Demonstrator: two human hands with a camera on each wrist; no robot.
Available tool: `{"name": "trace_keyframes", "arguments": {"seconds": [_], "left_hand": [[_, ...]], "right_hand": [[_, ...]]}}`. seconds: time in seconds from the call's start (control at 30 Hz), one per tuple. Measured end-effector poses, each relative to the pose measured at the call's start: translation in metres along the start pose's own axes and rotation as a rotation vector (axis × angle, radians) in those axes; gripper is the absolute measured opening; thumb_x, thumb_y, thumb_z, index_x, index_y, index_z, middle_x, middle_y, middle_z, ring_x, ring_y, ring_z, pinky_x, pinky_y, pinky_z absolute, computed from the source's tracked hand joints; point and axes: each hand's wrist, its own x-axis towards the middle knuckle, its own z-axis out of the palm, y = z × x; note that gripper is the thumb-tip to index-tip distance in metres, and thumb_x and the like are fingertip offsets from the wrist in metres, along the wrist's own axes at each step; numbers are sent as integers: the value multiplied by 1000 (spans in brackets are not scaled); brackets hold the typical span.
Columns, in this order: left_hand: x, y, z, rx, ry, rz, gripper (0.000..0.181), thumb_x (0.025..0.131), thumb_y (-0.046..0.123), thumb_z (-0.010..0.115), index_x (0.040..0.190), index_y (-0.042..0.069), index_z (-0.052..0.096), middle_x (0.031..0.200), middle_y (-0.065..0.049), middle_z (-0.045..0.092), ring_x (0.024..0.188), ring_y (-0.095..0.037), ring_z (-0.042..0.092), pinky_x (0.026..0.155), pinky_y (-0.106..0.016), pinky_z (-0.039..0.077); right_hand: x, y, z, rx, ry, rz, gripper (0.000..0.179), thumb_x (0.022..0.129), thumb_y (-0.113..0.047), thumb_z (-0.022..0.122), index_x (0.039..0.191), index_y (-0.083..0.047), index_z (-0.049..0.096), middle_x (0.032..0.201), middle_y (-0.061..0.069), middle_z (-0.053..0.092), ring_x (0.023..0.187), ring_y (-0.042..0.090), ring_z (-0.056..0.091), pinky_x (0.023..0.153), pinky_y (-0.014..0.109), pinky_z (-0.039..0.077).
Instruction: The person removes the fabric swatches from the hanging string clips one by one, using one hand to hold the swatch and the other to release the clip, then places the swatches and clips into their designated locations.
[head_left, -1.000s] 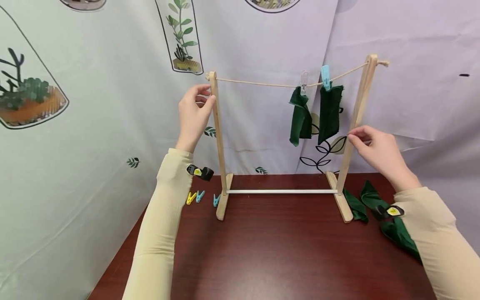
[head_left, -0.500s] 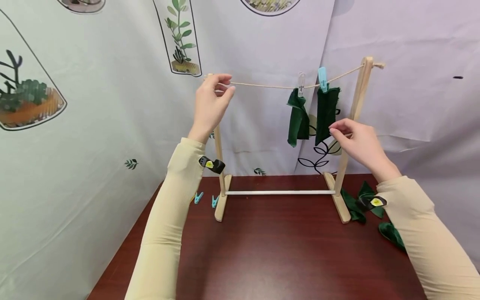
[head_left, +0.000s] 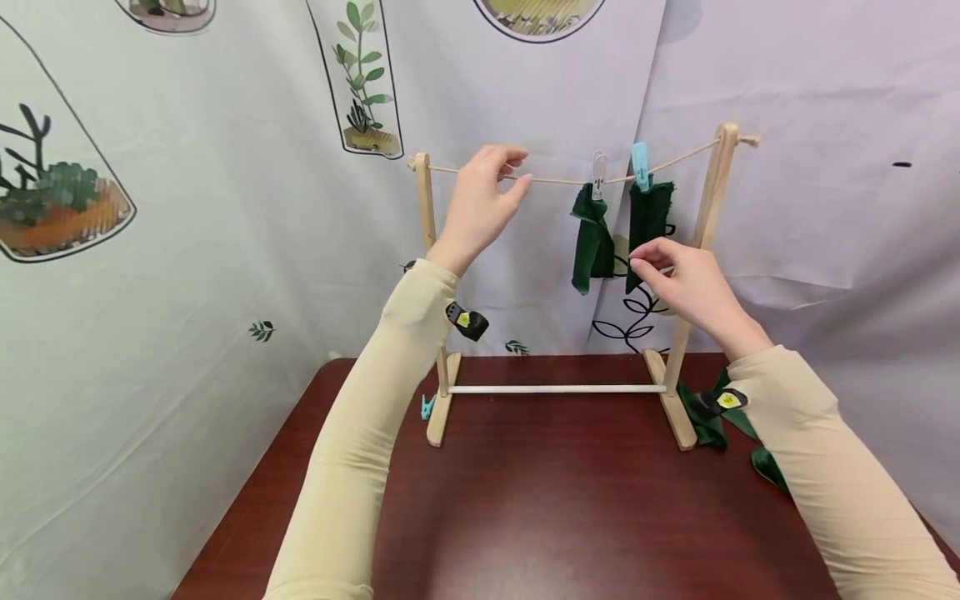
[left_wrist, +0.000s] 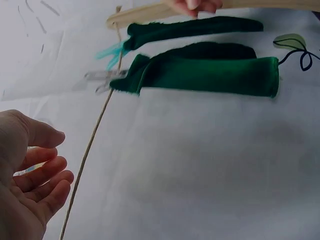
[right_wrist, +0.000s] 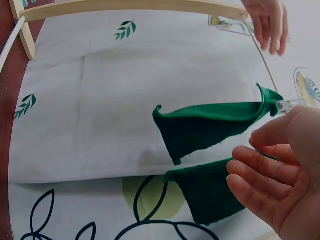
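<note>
Two dark green cloths hang from the rope (head_left: pixel 558 181) of a small wooden drying rack. A clear clothespin (head_left: pixel 598 177) holds the left cloth (head_left: pixel 592 246), and a light blue clothespin (head_left: pixel 640 165) holds the right cloth (head_left: pixel 649 208). My left hand (head_left: pixel 482 200) is raised by the rope, left of both cloths, fingers loosely bent around nothing; the left wrist view shows a gap between thumb and fingers. Close to the lower part of the right cloth is my right hand (head_left: pixel 686 279), also holding nothing. In the right wrist view its fingers (right_wrist: pixel 262 172) are relaxed and overlap that cloth.
The rack has a left post (head_left: pixel 424 200), a right post (head_left: pixel 708 200) and a white bottom bar (head_left: pixel 555 389). It stands on a dark red table (head_left: pixel 555 500). A blue clothespin (head_left: pixel 427 407) lies by the left foot; more green cloth (head_left: pixel 707 427) lies by the right foot.
My left hand has moved right from the left post along the rope. My right hand has moved left from the right post toward the right cloth. The hung cloths stay pinned.
</note>
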Motion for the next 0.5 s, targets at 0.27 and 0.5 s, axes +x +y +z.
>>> {"name": "trace_keyframes", "arguments": {"seconds": [0.27, 0.5], "left_hand": [[14, 16, 20, 39, -129, 9, 39, 100, 23, 64, 135, 5, 62, 132, -6, 62, 120, -17, 55, 99, -18, 39], [25, 29, 37, 47, -220, -22, 43, 101, 28, 63, 139, 7, 59, 137, -6, 59, 126, -16, 53, 103, -20, 40]], "right_hand": [[6, -8, 4, 4, -5, -33, 24, 102, -23, 59, 115, -6, 70, 103, 14, 72, 88, 25, 63, 68, 27, 45], [14, -9, 11, 9, -7, -36, 25, 103, -23, 59, 117, -4, 69, 105, 14, 72, 90, 26, 65, 70, 34, 46]]}}
